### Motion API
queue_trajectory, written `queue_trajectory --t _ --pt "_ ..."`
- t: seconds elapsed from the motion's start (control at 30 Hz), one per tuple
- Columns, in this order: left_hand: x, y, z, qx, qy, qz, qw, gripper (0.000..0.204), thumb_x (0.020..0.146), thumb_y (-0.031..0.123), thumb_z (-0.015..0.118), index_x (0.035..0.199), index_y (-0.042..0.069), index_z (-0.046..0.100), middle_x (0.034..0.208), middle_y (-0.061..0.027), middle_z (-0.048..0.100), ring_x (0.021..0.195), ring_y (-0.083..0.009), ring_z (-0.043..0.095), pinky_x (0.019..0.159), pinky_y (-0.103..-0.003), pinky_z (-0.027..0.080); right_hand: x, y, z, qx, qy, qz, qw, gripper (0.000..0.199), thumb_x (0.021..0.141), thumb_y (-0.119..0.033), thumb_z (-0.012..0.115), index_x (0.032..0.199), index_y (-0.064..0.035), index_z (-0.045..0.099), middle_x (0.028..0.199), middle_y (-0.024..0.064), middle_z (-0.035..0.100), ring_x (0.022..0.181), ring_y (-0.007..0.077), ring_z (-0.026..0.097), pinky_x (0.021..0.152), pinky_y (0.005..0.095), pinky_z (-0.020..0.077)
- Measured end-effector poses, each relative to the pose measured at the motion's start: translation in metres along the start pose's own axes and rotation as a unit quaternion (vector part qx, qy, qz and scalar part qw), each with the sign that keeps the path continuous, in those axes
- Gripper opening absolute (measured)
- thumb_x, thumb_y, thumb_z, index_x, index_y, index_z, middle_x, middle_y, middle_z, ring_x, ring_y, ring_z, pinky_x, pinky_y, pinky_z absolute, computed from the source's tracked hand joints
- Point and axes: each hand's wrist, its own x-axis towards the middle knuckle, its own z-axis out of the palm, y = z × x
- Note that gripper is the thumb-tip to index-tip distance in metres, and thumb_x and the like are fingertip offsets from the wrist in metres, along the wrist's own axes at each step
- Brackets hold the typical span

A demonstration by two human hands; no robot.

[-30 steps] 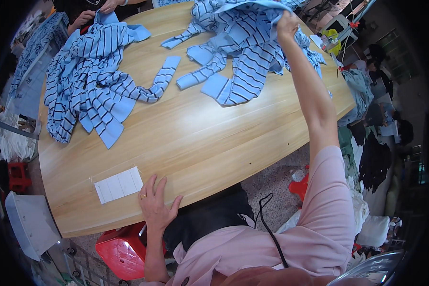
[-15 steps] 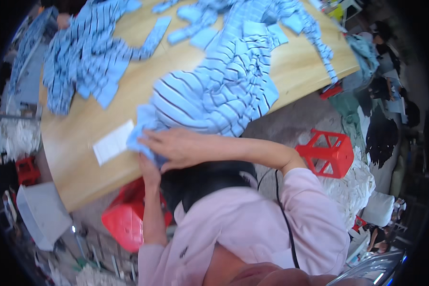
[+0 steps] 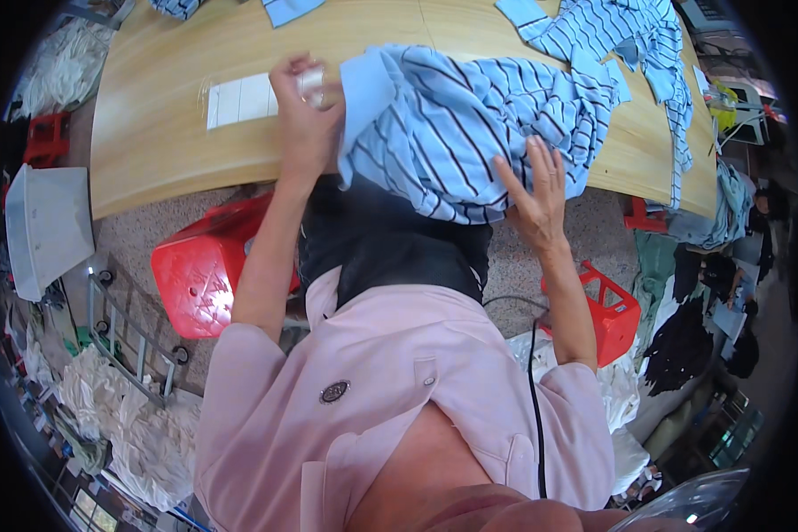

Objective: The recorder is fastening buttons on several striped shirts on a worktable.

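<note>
A light blue garment with dark and white stripes (image 3: 457,133) lies bunched at the table's near edge, partly hanging over it. Its plain blue band (image 3: 365,93) faces left. Beside that band is my left hand (image 3: 309,120), raised with half-curled fingers and thumb apart, nothing visible in its grasp. My right hand (image 3: 538,191) rests against the garment's near right side, fingers spread. A white paper strip with lines (image 3: 239,101) lies left of my left hand, which covers part of it.
More striped blue pieces (image 3: 607,27) lie across the wooden table (image 3: 168,151) at far right. Red stools (image 3: 195,284) stand below on both sides. A pale plastic bin (image 3: 53,230) and a metal trolley frame (image 3: 133,332) are at left. A black cable (image 3: 536,417) hangs over my shirt.
My hands were together at the plain band's left end; now they are apart, the right hand having moved right onto the striped cloth. The view has turned and shifted nearer the table's edge.
</note>
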Motion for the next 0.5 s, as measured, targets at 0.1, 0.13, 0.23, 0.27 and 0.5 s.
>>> queue_trajectory --t 0.1,0.13,0.23,0.27,0.5 --pt "0.008 0.014 -0.004 0.221 -0.068 0.239 0.943 0.067 0.087 -0.002 0.078 0.15 0.012 0.059 0.156 -0.0218 0.052 0.144 -0.0421 0.054 0.113 -0.048 0.05 -0.025 0.0 -0.008 0.043 0.003 0.033 0.999 0.085 0.073 -0.008 0.081 0.153 -0.0318 0.066 0.164 0.0234 0.049 0.151 0.0413 0.051 0.127 0.0639 0.0322" --pt "0.007 0.017 -0.005 0.266 -0.141 0.279 0.912 0.063 0.085 -0.004 0.076 0.145 0.013 0.066 0.156 -0.0226 0.053 0.146 -0.0443 0.052 0.116 -0.05 0.048 -0.034 0.004 -0.009 0.033 -0.01 0.046 0.998 0.084 0.073 -0.01 0.08 0.153 -0.032 0.066 0.164 0.0241 0.048 0.152 0.0413 0.05 0.128 0.0651 0.0304" --pt "0.024 0.005 -0.008 0.324 -0.312 0.358 0.818 0.039 0.081 -0.007 0.07 0.118 0.006 0.07 0.151 -0.0145 0.062 0.15 -0.0391 0.051 0.122 -0.052 0.043 -0.049 0.048 -0.001 -0.05 -0.067 0.031 0.996 0.074 0.081 -0.007 0.075 0.15 -0.0286 0.067 0.162 0.0158 0.055 0.146 0.035 0.056 0.124 0.0634 0.0341" --pt "0.022 -0.002 -0.004 0.302 -0.303 0.337 0.839 0.021 0.091 0.011 0.079 0.105 0.006 0.064 0.14 -0.0134 0.07 0.148 -0.0384 0.055 0.117 -0.046 0.046 -0.051 0.057 0.001 -0.032 -0.015 0.025 0.999 0.064 0.083 -0.002 0.07 0.145 -0.0199 0.069 0.153 0.0112 0.064 0.14 0.0318 0.06 0.121 0.0588 0.038" --pt "0.008 -0.009 -0.006 -0.143 -0.174 -0.102 0.969 0.043 0.115 0.037 0.05 0.123 0.001 0.071 0.128 -0.0112 0.075 0.12 -0.0266 0.075 0.1 -0.037 0.059 -0.048 0.106 -0.026 0.377 0.156 0.388 0.826 0.045 0.105 -0.025 0.059 0.139 0.0034 0.066 0.138 0.0141 0.071 0.129 0.0262 0.066 0.11 0.038 0.05"
